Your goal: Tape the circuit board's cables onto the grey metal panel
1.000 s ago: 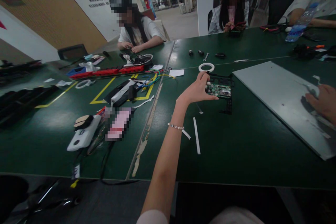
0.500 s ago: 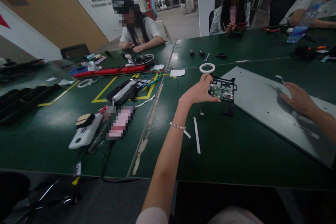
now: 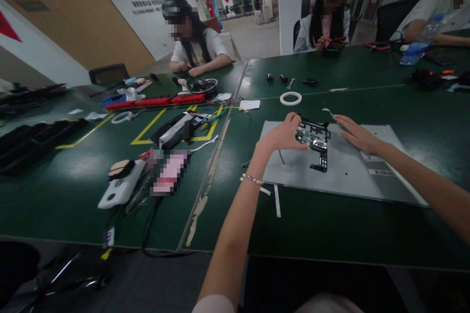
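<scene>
Circuit board [image 3: 311, 140] stays pinched in my left hand [image 3: 282, 133]; the grey panel [image 3: 358, 183] has swung left beneath it; my right hand [image 3: 359, 138] meets its far edge, grip I cannot tell.

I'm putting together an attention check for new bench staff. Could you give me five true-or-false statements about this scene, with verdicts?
1. The left hand holds a black frame that carries a green circuit board. True.
2. The right hand grips the white ring. False: that hand is over the pale panel, and the ring lies on the green table beyond the left hand.
3. A beaded bracelet is on the person's left wrist. True.
4. The wrench lies on the pale panel. False: it lies on the table, beyond the white ring.
5. The yellow lines on the table are to the left of the pale panel. True.
</scene>
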{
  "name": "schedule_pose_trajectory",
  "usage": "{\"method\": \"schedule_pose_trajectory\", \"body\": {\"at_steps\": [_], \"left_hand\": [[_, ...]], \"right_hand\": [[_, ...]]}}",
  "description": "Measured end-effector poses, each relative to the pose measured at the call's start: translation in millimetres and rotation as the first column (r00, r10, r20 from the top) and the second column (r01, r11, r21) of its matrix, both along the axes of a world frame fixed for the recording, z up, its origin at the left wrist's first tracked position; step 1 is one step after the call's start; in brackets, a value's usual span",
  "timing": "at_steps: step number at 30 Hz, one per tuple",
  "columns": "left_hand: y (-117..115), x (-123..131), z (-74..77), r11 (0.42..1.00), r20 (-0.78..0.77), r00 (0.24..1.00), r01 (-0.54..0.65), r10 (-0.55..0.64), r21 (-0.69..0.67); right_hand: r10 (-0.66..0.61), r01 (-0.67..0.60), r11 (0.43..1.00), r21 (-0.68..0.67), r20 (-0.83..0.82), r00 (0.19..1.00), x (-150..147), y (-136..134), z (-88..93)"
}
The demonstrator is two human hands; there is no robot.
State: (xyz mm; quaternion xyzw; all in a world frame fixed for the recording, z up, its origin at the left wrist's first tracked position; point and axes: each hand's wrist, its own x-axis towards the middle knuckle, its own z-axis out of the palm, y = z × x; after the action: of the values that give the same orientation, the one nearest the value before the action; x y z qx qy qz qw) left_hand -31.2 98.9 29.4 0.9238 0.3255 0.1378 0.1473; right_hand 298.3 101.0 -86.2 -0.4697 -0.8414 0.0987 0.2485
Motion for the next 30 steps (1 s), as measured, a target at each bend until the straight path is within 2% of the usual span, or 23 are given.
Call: {"method": "schedule_pose_trajectory", "body": {"at_steps": [5,9,12,14,17,20,23,27,30], "left_hand": [[-0.2,7.2,-13.2,0.999,-0.011,1.000,-0.027,0.027,0.029],[-4.8,15.2,-26.8,0.995,-0.030,0.996,-0.083,0.085,0.056],[-9.9,19.3,-38.1,0.992,-0.023,0.992,-0.120,0.121,0.042],[-13.7,20.5,-45.9,0.987,0.000,0.988,-0.155,0.155,0.032],[-20.6,20.2,-57.6,0.976,0.029,0.976,-0.216,0.217,-0.024],[-29.3,18.6,-67.5,0.967,0.066,0.966,-0.246,0.251,-0.073],[-36.3,16.8,-72.8,0.968,0.099,0.963,-0.246,0.250,-0.055],[-38.0,11.3,-71.8,0.976,0.102,0.974,-0.194,0.204,-0.100],[-35.8,5.0,-69.4,0.984,0.137,0.980,-0.124,0.141,-0.126]], "right_hand": [[-0.001,0.002,0.999,0.037,-0.033,0.999,-21.7,13.5,-0.8],[-0.140,0.155,0.977,0.144,-0.106,0.984,-26.8,12.2,3.6],[-0.238,0.276,0.945,0.173,-0.213,0.948,-26.8,3.0,7.0],[-0.272,0.327,0.935,0.141,-0.309,0.911,-26.6,-6.1,5.9],[-0.320,0.356,0.935,-0.004,-0.444,0.837,-27.5,-22.6,-1.7],[-0.359,0.345,0.931,-0.120,-0.475,0.803,-29.9,-38.5,-11.1],[-0.358,0.346,0.932,-0.107,-0.422,0.833,-33.3,-49.2,-15.7],[-0.336,0.341,0.939,-0.050,-0.356,0.872,-38.1,-55.2,-11.9],[-0.338,0.337,0.939,-0.073,-0.396,0.854,-40.6,-59.2,-6.1]]}}
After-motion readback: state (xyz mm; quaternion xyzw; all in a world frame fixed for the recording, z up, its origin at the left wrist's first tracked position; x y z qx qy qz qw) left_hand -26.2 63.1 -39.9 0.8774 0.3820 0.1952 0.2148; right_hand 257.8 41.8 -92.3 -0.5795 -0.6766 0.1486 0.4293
